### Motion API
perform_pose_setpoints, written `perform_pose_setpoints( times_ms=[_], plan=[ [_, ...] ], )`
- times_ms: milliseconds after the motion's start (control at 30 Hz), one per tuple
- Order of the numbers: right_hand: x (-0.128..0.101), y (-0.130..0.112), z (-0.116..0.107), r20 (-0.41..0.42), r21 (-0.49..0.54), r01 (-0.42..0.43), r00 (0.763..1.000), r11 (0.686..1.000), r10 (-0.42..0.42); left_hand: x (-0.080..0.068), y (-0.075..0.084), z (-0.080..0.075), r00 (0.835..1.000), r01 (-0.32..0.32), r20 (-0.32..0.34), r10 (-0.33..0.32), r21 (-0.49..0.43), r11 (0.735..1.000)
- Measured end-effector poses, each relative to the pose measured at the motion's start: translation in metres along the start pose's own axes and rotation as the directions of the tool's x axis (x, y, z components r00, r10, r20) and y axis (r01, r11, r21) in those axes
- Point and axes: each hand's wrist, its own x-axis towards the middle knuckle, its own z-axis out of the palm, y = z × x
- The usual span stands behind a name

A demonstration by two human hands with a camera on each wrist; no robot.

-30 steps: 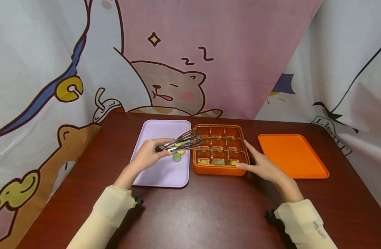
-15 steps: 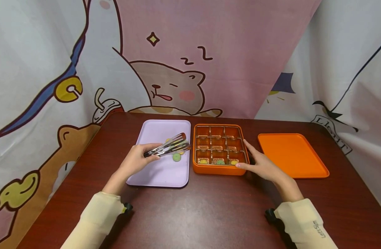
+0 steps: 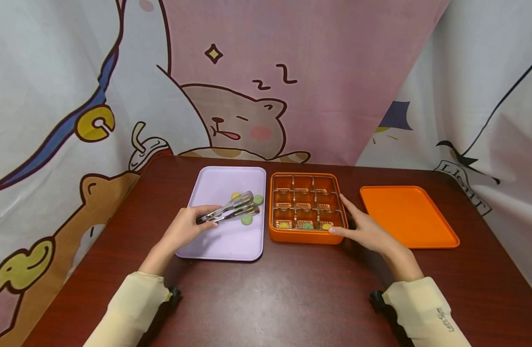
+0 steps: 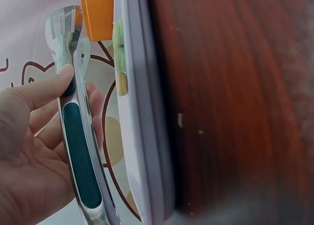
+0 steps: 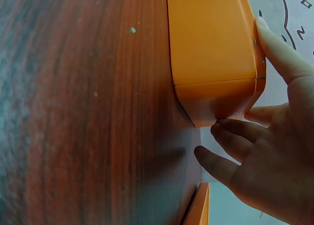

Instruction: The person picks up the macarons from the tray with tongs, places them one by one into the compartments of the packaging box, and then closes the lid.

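Observation:
My left hand (image 3: 185, 229) holds metal tongs (image 4: 83, 156) with dark green grip inserts; their arms are spread and nothing shows between the tips. They reach low over a lilac tray (image 3: 209, 185), where small round green pieces (image 3: 258, 199) and a yellow piece (image 3: 235, 196) lie, partly hidden by the tongs. At the right side of an orange box (image 3: 306, 236), my right hand (image 3: 365, 231) rests its thumb on the front corner rim and its fingertips along the wall. A clear divided insert (image 3: 304, 195) fills the box; its front row bears a yellow, a green and a yellow piece.
An orange lid-like tray (image 3: 406, 217) lies on the brown table (image 3: 270, 299) to the right of the box. Behind the table hangs a cartoon-printed cloth (image 3: 326, 96). The lilac tray and the box stand side by side with a narrow gap.
My left hand has drawn the tongs left, from the box's left edge back over the lilac tray, and lowered them toward the pieces. My right hand has stayed at the box.

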Motion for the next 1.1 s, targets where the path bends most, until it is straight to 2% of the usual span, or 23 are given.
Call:
perform_pose_setpoints(
  times_ms=[333,633,1100],
  plan=[
    [0.0,-0.002,0.0,0.003,0.01,-0.011,1.0,1.0,0.011,-0.005,-0.008,0.001,0.999,0.029,0.028,-0.029,-0.007,1.0],
    [0.0,-0.001,0.0,-0.003,0.003,-0.004,1.0,1.0,0.004,-0.005,-0.011,0.002,0.991,0.095,0.097,-0.092,-0.02,0.995],
    [-0.001,0.001,0.001,-0.008,0.005,-0.004,1.0,1.0,0.004,-0.008,-0.015,0.0,0.989,0.023,0.148,-0.028,0.034,0.999]
  ],
)
